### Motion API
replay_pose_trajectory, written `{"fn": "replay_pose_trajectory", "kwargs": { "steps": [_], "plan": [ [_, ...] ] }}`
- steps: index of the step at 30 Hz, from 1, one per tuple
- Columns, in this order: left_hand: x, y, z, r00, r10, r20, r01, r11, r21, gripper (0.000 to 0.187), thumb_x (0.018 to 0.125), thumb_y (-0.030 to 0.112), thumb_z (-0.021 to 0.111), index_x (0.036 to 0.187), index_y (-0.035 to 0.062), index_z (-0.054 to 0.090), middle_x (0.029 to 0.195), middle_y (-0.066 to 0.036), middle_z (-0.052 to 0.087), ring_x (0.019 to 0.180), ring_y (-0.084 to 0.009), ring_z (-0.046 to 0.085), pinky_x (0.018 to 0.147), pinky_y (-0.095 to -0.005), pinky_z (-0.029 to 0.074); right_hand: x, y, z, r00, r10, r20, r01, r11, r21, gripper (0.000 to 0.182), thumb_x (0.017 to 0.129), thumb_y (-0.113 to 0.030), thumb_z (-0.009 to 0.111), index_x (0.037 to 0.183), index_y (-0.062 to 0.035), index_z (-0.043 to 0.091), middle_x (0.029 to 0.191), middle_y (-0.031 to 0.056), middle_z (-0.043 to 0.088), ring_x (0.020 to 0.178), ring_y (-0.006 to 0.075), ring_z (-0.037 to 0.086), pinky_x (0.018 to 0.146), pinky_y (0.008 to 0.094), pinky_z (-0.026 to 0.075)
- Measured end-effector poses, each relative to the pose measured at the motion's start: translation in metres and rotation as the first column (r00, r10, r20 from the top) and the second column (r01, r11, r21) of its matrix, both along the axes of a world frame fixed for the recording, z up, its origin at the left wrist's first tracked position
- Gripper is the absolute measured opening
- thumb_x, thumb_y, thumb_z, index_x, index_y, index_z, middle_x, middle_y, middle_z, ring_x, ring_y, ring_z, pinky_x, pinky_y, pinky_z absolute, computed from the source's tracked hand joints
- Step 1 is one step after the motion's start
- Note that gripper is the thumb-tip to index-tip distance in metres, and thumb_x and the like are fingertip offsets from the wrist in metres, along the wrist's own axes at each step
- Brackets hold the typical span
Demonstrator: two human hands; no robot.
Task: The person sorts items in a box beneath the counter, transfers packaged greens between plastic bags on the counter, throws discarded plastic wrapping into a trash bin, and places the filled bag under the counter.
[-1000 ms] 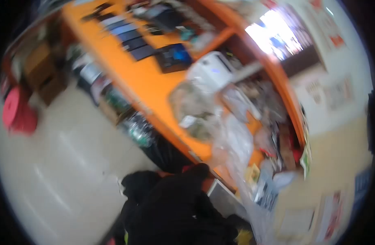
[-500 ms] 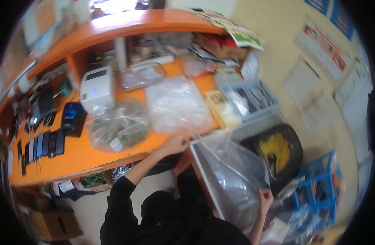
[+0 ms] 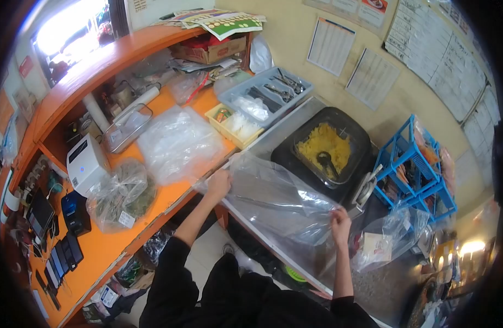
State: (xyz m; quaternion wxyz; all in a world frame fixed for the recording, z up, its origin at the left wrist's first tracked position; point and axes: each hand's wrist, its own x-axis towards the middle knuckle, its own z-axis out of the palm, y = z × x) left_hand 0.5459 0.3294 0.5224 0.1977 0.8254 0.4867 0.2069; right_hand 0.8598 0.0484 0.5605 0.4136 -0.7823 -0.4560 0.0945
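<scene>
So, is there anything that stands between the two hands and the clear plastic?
Nothing visible stands in the way. The left hand holds one side of the clear plastic, the right hand the other. The black pan sits beyond it, not between it and either hand.

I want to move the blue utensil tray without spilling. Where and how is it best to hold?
Probably from above, left hand on the left rim, right hand on the right rim. The blue tray is open and holds loose utensils, so keep it level; the yellow tray sits close along its near side.
</scene>
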Motion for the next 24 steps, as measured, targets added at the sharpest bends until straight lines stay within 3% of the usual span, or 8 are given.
{"fn": "replay_pose_trajectory", "kwargs": {
  "steps": [2,4,7,9,15,19,20,24],
  "plan": [
    [-0.022,-0.043,-0.008,0.970,-0.069,0.232,0.111,0.978,-0.174,0.024,0.081,0.023,0.061,0.079,-0.0005,0.058,0.075,-0.012,0.061,0.070,-0.0260,0.060,0.057,-0.0360,0.045,0.008,-0.002,-0.008,0.951,-0.115,0.288,0.109,0.993,0.040,0.023,0.077,0.002,0.050,0.097,-0.0014,0.061,0.119,0.0167,0.047,0.106,0.0290,0.047,0.085,0.0327,0.039],
    [-0.047,-0.105,-0.010,0.589,0.458,0.665,0.418,0.532,-0.736,0.017,0.087,0.022,0.053,0.090,0.0061,0.057,0.076,-0.004,0.058,0.067,-0.0118,0.053,0.055,-0.0245,0.042,-0.009,0.005,-0.006,0.862,-0.198,0.467,0.198,0.979,0.050,0.027,0.078,-0.003,0.052,0.104,-0.0045,0.059,0.127,0.0180,0.041,0.116,0.0332,0.038,0.092,0.0413,0.032],
    [-0.061,-0.204,0.002,0.404,0.789,0.464,0.215,0.411,-0.886,0.012,0.091,0.022,0.046,0.091,0.0110,0.053,0.093,-0.008,0.061,0.080,-0.0125,0.058,0.059,-0.0204,0.045,-0.078,0.026,-0.003,0.862,-0.094,0.499,0.149,0.986,-0.072,0.035,0.079,-0.014,0.054,0.115,-0.0099,0.054,0.136,0.0184,0.028,0.125,0.0387,0.024,0.096,0.0544,0.021],
    [-0.080,-0.243,-0.025,0.238,0.829,0.506,0.522,0.330,-0.787,0.021,0.090,0.017,0.048,0.105,0.0032,0.048,0.112,-0.015,0.055,0.097,-0.0172,0.056,0.073,-0.0249,0.048,-0.103,0.027,-0.046,0.914,0.198,0.354,-0.120,0.966,-0.229,0.043,0.081,-0.026,0.055,0.122,-0.0125,0.049,0.141,0.0173,0.020,0.127,0.0413,0.018,0.096,0.0615,0.015],
    [-0.108,-0.278,-0.036,0.244,0.815,0.526,0.645,0.268,-0.715,0.037,0.086,0.013,0.056,0.116,-0.0045,0.045,0.119,-0.015,0.050,0.106,-0.0183,0.052,0.086,-0.0261,0.045,-0.124,0.050,-0.060,0.832,0.458,0.312,-0.331,0.862,-0.384,0.058,0.081,-0.039,0.053,0.132,-0.0161,0.037,0.144,0.0169,0.013,0.131,0.0421,0.010,0.099,0.0588,0.012],
    [-0.090,-0.275,-0.057,0.195,0.856,0.479,0.520,0.324,-0.790,0.034,0.083,0.017,0.061,0.109,-0.0037,0.051,0.105,-0.010,0.055,0.094,-0.0141,0.054,0.077,-0.0220,0.045,-0.168,0.044,-0.038,0.889,0.302,0.344,-0.299,0.952,-0.062,0.050,0.077,-0.026,0.062,0.121,-0.0066,0.046,0.131,0.0195,0.032,0.118,0.0409,0.030,0.092,0.0510,0.026],
    [-0.085,-0.274,-0.056,0.158,0.871,0.464,0.493,0.338,-0.802,0.034,0.083,0.018,0.062,0.107,-0.0035,0.052,0.101,-0.008,0.056,0.090,-0.0128,0.055,0.073,-0.0210,0.045,-0.187,0.038,-0.027,0.892,0.402,0.206,-0.421,0.905,0.056,0.036,0.076,-0.021,0.064,0.103,-0.0013,0.053,0.109,0.0182,0.046,0.100,0.0325,0.045,0.082,0.0417,0.035],
    [-0.071,-0.267,-0.051,0.110,0.840,0.531,0.469,0.427,-0.773,0.028,0.084,0.019,0.060,0.102,-0.0032,0.055,0.096,-0.006,0.058,0.086,-0.0123,0.056,0.074,-0.0241,0.046,-0.267,-0.004,-0.010,0.777,0.565,-0.277,-0.587,0.810,0.005,0.028,0.074,-0.022,0.069,0.082,-0.0006,0.053,0.073,0.0090,0.054,0.065,0.0183,0.052,0.059,0.0285,0.042]
  ]
}}
